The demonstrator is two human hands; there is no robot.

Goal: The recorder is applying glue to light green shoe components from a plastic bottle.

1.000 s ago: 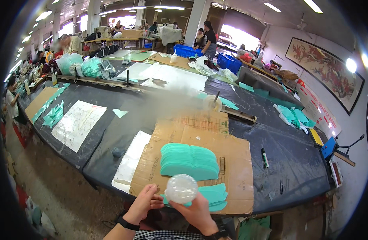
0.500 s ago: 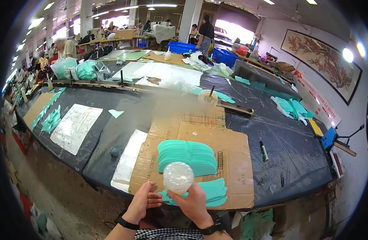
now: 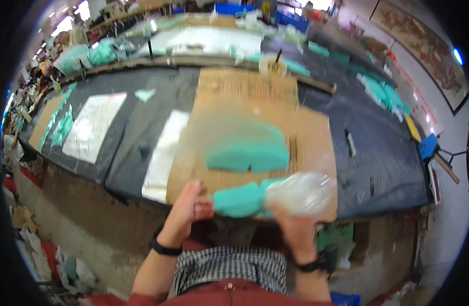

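Observation:
My right hand (image 3: 294, 229), smeared by motion, grips a round, clear plastic object (image 3: 303, 195) whose kind I cannot make out. It covers the right end of a small stack of turquoise cut pieces (image 3: 238, 200) at the cardboard's near edge. By that stack's left end is my left hand (image 3: 186, 208), thumb up and fingers loosely bent, with nothing seen in it; whether it touches the pieces I cannot tell. Farther back on the cardboard sheet (image 3: 311, 137) lies a larger fanned stack of turquoise pieces (image 3: 249, 150).
White sheets (image 3: 94, 125) lie left on the dark tabletop (image 3: 158, 92). A marker (image 3: 350, 143) lies right of the cardboard. Behind it, a long rail (image 3: 316, 85) crosses the table, with a tape roll (image 3: 271, 66) at an upright pin. Bagged turquoise pieces (image 3: 385, 94) are at far right.
The view has tipped downward. My right hand has moved right with the clear plastic object, baring more of the near stack. My left hand stays near that stack's left end.

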